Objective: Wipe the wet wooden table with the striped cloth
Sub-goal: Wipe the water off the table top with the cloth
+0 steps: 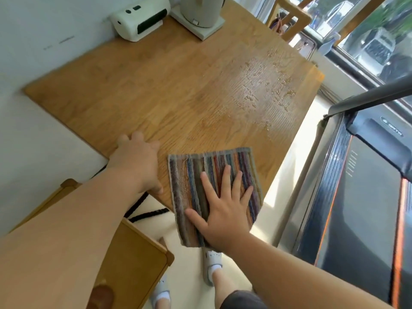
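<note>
Hands both palm-down: right hand (223, 208), fingers spread, presses the striped cloth (196, 175) flat at the near edge of the tabletop (156, 85), the cloth partly overhanging it; left hand (138, 159) rests relaxed just left of the cloth, holding nothing. Water beads (265, 90) lie well ahead of the right hand, so wiping appears barely begun; the next move likely calls for pushing the cloth forward into them. Lettering on the treadmill (361, 197) beside the right arm is unreadable.
</note>
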